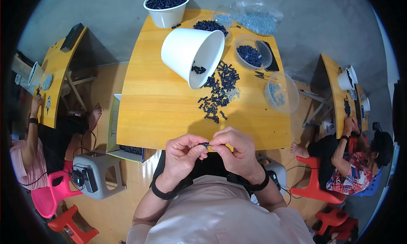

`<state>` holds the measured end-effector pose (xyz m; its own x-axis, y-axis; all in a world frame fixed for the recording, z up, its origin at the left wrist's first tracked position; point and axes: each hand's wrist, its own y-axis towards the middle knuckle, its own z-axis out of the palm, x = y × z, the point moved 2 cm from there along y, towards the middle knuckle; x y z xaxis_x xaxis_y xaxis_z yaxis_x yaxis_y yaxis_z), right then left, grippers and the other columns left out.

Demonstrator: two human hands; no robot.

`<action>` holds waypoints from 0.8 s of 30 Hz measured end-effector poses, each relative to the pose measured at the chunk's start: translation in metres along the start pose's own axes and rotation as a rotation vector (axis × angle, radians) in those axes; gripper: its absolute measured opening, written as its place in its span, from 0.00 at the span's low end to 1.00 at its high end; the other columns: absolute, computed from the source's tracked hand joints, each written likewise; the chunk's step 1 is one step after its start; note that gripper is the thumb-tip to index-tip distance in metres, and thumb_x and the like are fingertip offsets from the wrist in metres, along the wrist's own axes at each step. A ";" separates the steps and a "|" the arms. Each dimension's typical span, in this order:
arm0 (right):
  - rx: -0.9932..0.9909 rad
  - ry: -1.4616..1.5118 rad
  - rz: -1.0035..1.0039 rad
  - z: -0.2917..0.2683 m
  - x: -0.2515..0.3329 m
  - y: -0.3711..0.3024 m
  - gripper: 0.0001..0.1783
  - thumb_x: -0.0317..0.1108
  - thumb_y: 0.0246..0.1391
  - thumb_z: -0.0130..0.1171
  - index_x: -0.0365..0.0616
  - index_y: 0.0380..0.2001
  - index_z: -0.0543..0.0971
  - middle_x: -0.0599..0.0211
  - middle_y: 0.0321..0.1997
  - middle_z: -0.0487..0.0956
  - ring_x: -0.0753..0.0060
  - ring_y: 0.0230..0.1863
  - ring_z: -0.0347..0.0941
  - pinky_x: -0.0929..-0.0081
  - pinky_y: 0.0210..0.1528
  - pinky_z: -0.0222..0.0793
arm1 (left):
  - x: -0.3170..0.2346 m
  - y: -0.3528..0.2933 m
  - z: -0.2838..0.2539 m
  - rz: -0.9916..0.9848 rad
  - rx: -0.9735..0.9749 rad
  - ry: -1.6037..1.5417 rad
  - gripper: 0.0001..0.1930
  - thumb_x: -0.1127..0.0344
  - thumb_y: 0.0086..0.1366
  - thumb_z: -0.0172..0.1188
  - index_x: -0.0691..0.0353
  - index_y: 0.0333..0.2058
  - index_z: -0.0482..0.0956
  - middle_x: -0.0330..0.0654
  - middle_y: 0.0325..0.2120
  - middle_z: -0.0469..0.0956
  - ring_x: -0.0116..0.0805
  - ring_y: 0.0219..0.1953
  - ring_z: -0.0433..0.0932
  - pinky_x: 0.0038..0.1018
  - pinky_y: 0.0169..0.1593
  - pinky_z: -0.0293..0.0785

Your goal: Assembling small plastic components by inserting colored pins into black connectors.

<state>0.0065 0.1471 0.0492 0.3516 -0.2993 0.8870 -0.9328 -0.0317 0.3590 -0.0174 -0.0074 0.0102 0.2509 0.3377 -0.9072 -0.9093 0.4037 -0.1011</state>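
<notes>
Just off the table's near edge, my left hand [182, 154] pinches a small black plastic part [205, 144] between thumb and fingertips. My right hand [234, 151] meets it from the other side, its thumb and forefinger closed at the part's end; whatever tiny thing they hold there is too small to name. Beyond my hands lies a loose heap of black plastic parts [219, 91]. Small pale pins [232, 94] are scattered at the heap's right side. A white bucket [182, 51] rests on its side with its mouth toward the heap, a few black parts inside.
Along the table's [148, 104] far side stand a full white bucket [165, 17], a bag of pale blue pieces [259, 23] and a clear tub of dark parts [250, 53]. A clear bowl [292, 93] overhangs the right edge, near yellow-handled snips [260, 75]. People sit at tables either side.
</notes>
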 end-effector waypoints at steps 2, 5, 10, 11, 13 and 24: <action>-0.001 -0.015 -0.017 0.000 0.002 -0.004 0.08 0.17 0.43 0.59 0.40 0.28 0.76 0.63 0.27 0.76 0.71 0.26 0.72 0.80 0.28 0.66 | 0.000 -0.003 0.001 -0.004 0.014 0.007 0.04 0.78 0.60 0.56 0.68 0.34 0.78 0.38 0.23 0.78 0.21 0.23 0.75 0.17 0.29 0.73; -0.013 -0.061 -0.053 0.000 0.007 -0.007 0.07 0.18 0.44 0.59 0.40 0.28 0.76 0.63 0.27 0.76 0.70 0.26 0.72 0.79 0.27 0.66 | -0.002 -0.007 0.004 -0.005 0.019 0.017 0.04 0.78 0.60 0.57 0.68 0.34 0.78 0.38 0.23 0.78 0.21 0.23 0.74 0.16 0.29 0.72; -0.027 -0.192 -0.166 -0.002 0.013 -0.015 0.08 0.16 0.43 0.58 0.40 0.26 0.76 0.63 0.27 0.75 0.69 0.25 0.72 0.78 0.26 0.66 | -0.012 -0.012 0.009 -0.045 0.050 0.072 0.03 0.79 0.59 0.56 0.69 0.33 0.77 0.39 0.22 0.78 0.22 0.22 0.74 0.17 0.27 0.73; -0.017 -0.233 -0.215 -0.003 0.016 -0.016 0.09 0.15 0.40 0.57 0.40 0.25 0.76 0.63 0.28 0.75 0.68 0.24 0.71 0.78 0.26 0.67 | -0.014 -0.013 0.010 -0.067 0.052 0.096 0.03 0.80 0.59 0.57 0.70 0.32 0.77 0.41 0.21 0.77 0.24 0.22 0.75 0.19 0.27 0.74; -0.006 -0.274 -0.265 -0.005 0.019 -0.018 0.10 0.14 0.38 0.57 0.40 0.25 0.77 0.63 0.28 0.75 0.67 0.24 0.71 0.77 0.26 0.67 | -0.017 -0.015 0.011 -0.084 0.071 0.112 0.03 0.80 0.59 0.57 0.70 0.32 0.77 0.41 0.21 0.78 0.23 0.22 0.75 0.19 0.27 0.74; 0.027 -0.285 -0.437 -0.006 0.025 -0.026 0.14 0.11 0.32 0.54 0.36 0.25 0.77 0.62 0.26 0.75 0.66 0.23 0.71 0.77 0.25 0.69 | -0.022 -0.025 0.016 -0.184 0.146 0.171 0.02 0.78 0.60 0.56 0.68 0.31 0.78 0.39 0.19 0.77 0.20 0.20 0.74 0.16 0.24 0.72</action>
<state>0.0405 0.1461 0.0637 0.6768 -0.5000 0.5402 -0.7065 -0.2353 0.6674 0.0050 -0.0113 0.0389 0.3363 0.1045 -0.9359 -0.7933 0.5671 -0.2218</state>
